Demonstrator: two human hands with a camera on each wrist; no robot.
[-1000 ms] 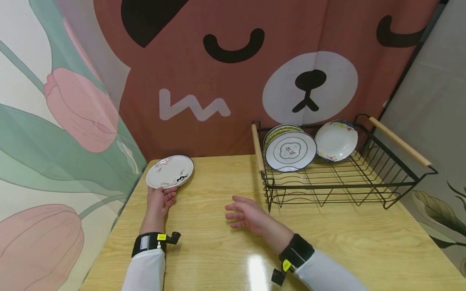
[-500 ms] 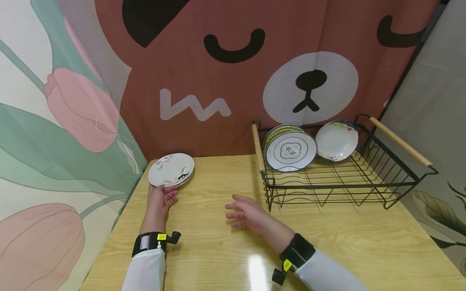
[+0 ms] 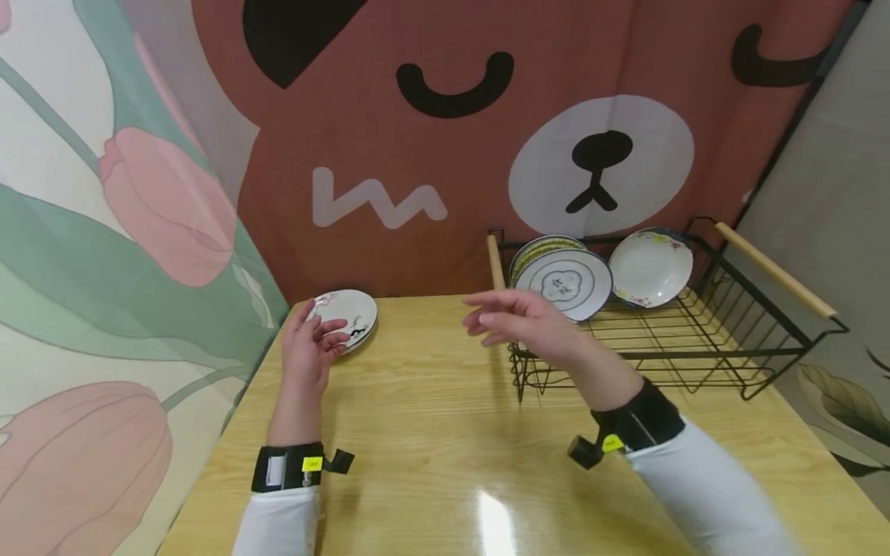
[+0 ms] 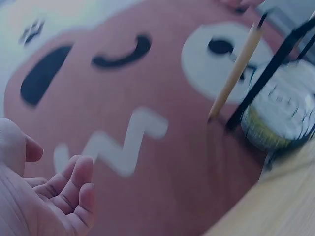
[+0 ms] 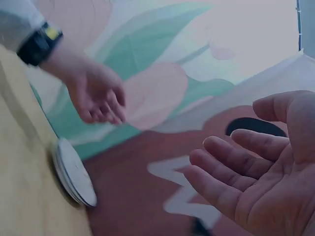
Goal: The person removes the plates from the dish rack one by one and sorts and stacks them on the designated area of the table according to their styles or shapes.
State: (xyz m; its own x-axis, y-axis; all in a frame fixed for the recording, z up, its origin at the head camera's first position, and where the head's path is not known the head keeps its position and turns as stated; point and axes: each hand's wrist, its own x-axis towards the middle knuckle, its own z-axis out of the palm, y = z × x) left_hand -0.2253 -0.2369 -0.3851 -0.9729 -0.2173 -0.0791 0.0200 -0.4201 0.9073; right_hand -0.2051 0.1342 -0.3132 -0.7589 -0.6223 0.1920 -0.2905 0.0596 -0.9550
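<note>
At the table's back left lies a small stack of white plates [image 3: 354, 310] with a floral and black print. My left hand [image 3: 308, 344] is raised in front of the stack and overlaps it in the head view, its fingers loosely bent around nothing. In the right wrist view the stack [image 5: 74, 172] shows below that hand [image 5: 98, 96], with a gap between. My right hand [image 3: 531, 320] hovers near the left end of a black wire dish rack [image 3: 667, 355], fingers relaxed and holding nothing. A white plate with a blue pattern [image 3: 566, 282] leans in the rack behind it.
Behind that plate in the rack stand green-rimmed plates [image 3: 545, 245]. A flower-rimmed white bowl [image 3: 651, 266] leans farther right. The rack has wooden handles [image 3: 775, 269] at both ends. A bear-print curtain [image 3: 389, 255] hangs at the table's back edge [image 3: 424, 297].
My left hand has let go of the plates, which now lie flat, and has risen. My right hand has lifted and moved right, toward the rack. The view has shifted slightly.
</note>
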